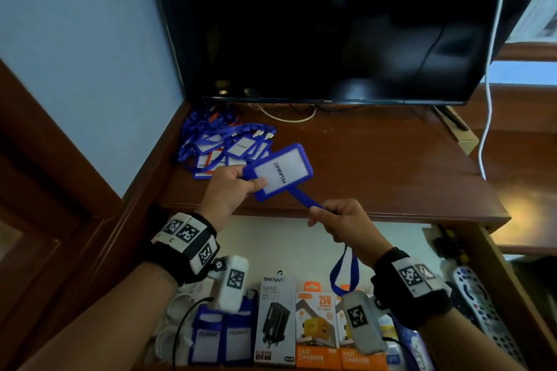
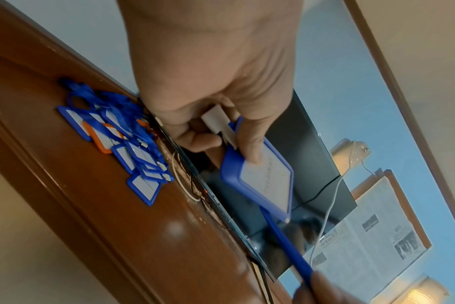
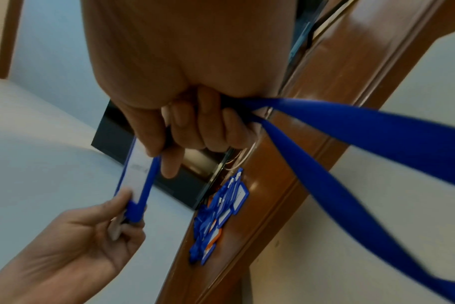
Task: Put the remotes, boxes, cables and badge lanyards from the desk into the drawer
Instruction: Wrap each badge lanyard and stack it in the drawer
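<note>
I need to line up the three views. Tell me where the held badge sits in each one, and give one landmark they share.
Head: the badge is at centre, above the desk edge, the left hand pinching it.
Left wrist: centre, the badge under the thumb, before the TV.
Right wrist: lower left, the badge seen nearly edge-on.
Shared landmark: the badge pile on the desk, in all three.

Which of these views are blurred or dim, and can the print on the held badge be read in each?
Head view: sharp enough, "PELAWAT" reads on the badge holder pinched by the left hand; the TV screen is dark, the edges bend. Left wrist view: soft, print faint. Right wrist view: the lanyard strap in the right hand is smeared; the badge is edge-on, unreadable.
</note>
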A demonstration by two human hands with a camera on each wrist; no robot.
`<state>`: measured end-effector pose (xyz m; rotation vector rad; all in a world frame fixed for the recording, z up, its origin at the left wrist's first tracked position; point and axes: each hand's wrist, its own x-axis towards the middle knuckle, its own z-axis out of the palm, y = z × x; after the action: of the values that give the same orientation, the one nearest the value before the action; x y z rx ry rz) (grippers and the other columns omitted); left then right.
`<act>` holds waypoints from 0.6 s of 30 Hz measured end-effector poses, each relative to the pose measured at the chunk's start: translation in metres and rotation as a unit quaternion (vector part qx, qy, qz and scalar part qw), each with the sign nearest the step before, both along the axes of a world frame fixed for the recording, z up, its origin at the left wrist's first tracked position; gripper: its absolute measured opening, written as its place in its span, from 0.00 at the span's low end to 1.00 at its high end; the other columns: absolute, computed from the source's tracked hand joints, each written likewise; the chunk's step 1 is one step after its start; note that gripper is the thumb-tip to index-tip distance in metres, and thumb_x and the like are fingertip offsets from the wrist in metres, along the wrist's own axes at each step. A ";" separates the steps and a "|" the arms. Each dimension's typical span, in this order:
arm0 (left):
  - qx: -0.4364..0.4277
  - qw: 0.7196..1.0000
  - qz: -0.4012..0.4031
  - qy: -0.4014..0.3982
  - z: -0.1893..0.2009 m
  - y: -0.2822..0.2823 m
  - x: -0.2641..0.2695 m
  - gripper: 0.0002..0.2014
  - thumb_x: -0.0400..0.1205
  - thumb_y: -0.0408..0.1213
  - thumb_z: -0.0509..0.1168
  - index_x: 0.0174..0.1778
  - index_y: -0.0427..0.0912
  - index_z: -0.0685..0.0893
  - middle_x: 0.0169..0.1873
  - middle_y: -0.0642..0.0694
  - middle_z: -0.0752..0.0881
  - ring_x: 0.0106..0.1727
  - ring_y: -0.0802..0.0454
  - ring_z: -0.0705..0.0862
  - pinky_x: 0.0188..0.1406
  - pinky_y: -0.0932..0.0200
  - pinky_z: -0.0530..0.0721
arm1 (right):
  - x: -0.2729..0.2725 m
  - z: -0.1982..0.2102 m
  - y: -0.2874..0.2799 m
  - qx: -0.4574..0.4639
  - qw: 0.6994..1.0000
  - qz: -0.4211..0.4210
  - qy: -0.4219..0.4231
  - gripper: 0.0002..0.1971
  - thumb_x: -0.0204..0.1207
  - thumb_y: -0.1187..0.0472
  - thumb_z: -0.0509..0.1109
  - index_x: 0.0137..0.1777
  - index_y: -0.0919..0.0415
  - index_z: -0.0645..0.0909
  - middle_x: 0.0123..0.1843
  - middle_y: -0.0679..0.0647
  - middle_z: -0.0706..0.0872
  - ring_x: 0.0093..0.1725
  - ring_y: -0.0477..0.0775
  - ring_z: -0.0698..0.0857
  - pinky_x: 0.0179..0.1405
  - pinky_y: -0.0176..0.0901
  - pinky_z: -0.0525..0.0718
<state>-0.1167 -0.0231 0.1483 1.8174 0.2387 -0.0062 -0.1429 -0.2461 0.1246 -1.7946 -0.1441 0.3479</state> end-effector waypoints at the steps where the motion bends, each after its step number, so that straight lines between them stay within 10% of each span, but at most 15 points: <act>1: 0.006 1.000 0.012 -0.007 -0.002 -0.003 0.001 0.04 0.76 0.32 0.73 0.38 0.44 0.85 0.37 0.50 0.87 0.33 0.63 0.84 0.34 0.69 0.80 | 0.000 0.003 0.003 -0.008 1.000 0.015 -0.006 0.15 0.82 0.58 0.67 0.36 0.64 0.86 0.21 0.45 0.68 0.22 0.45 0.64 0.24 0.36 0.63; 7: 0.141 0.989 -0.039 -0.005 -0.011 -0.020 0.001 0.09 0.76 0.39 0.74 0.50 0.41 0.87 0.43 0.48 0.88 0.45 0.55 0.86 0.39 0.66 0.80 | 0.003 0.025 0.019 -0.002 0.996 0.073 -0.042 0.13 0.82 0.66 0.64 0.36 0.65 0.84 0.24 0.47 0.75 0.21 0.38 0.68 0.23 0.27 0.67; 18: 0.261 0.921 -0.285 0.048 -0.002 -0.021 -0.012 0.08 0.76 0.37 0.73 0.36 0.52 0.81 0.38 0.53 0.86 0.42 0.57 0.84 0.45 0.59 0.79 | 0.033 0.031 0.013 -0.152 0.982 0.048 -0.099 0.12 0.79 0.59 0.70 0.36 0.63 0.83 0.30 0.52 0.84 0.29 0.44 0.82 0.30 0.34 0.79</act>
<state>-0.1286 -0.0444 0.1461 2.3650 -0.2571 -0.4836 -0.1097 -0.2335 0.1554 -2.1302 -0.3344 0.2689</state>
